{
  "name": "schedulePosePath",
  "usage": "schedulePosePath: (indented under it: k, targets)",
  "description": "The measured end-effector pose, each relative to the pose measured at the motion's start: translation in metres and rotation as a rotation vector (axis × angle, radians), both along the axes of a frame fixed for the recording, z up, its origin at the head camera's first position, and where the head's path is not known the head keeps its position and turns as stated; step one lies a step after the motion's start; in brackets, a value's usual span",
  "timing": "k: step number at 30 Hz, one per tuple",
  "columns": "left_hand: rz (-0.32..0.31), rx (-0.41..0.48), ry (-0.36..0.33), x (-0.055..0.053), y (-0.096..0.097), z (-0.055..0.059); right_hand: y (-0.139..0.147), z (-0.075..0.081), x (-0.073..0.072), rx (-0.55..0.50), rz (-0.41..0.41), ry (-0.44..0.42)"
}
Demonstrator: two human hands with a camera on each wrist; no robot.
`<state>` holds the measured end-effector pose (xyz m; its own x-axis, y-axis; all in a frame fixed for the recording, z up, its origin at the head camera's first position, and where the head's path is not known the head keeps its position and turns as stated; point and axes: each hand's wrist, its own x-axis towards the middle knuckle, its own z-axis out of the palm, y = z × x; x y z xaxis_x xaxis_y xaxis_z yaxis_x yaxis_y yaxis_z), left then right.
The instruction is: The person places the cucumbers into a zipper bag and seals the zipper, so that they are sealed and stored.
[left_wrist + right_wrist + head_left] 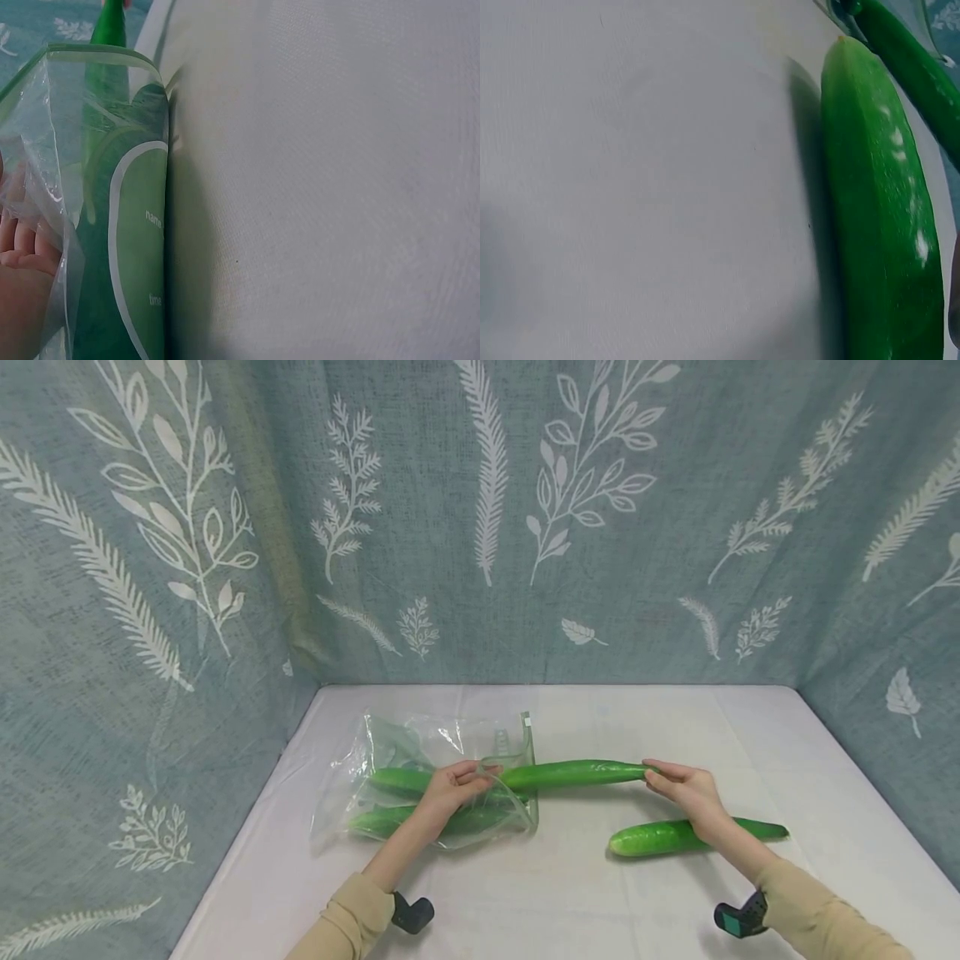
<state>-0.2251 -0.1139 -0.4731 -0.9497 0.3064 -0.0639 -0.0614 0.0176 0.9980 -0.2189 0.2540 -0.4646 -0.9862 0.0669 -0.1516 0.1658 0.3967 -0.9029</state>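
My right hand [693, 791] pinches the narrow end of a long green cucumber [581, 773] between thumb and fingers. The cucumber's other end reaches into the mouth of a clear zip bag [442, 732]. At the bag's mouth, my left hand [448, 789] pinches the plastic edge. Two more cucumbers lie inside the bag, a rear cucumber [393, 780] and a front cucumber [375, 822], both seen through the film. In the left wrist view the bag shows a green printed panel [141, 225] with the words "name" and "time".
Below my right forearm, another cucumber [652, 838] rests on the white-covered table [570, 893]; it fills the right side of the right wrist view. A blue-grey curtain [450, 527] with white leaf patterns hangs behind and at both sides of the table.
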Motion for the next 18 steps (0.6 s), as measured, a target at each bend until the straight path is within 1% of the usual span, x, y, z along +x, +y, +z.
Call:
schedulePosePath:
  k: [10,18]
  targets:
    - [-0.008,0.013,0.006,0.000,0.000,0.000,-0.016,-0.001,-0.001,-0.026,0.004,-0.001]
    - [-0.011,0.014,-0.003,-0.001,-0.001,0.000,-0.029,-0.002,-0.003,-0.040,0.002,-0.013]
